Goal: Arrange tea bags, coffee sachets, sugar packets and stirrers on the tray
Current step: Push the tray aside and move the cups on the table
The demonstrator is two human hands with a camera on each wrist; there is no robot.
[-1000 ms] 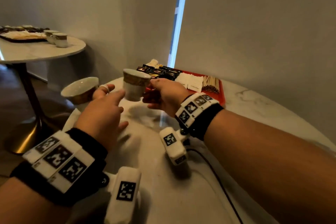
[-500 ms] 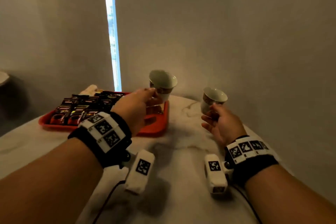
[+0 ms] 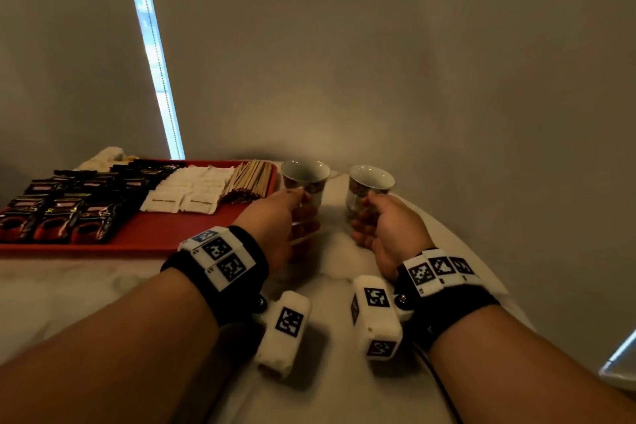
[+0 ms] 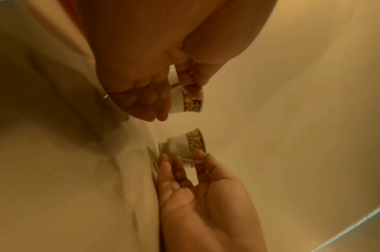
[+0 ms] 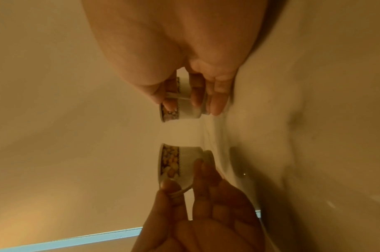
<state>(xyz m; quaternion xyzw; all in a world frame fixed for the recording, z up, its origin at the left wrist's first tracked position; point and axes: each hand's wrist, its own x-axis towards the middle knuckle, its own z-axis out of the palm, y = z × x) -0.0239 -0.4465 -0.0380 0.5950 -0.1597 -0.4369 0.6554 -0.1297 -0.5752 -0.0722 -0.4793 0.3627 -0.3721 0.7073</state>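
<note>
At frame center, the left hand (image 3: pixel 278 220) pinches 1 cup (image 3: pixel 304 179) by its handle; the right hand (image 3: pixel 385 227) pinches another cup (image 3: pixel 368 188). The filled red tray (image 3: pixel 155 234) lies left of both hands.

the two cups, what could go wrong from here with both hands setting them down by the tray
1. The left hand pinches the left cup only by its thin handle, so it may tip or slip.
2. That cup sits close to the tray edge and the stirrers; a nudge could scatter them.
3. The right cup, held by the right hand, sits near the table rim.
</note>
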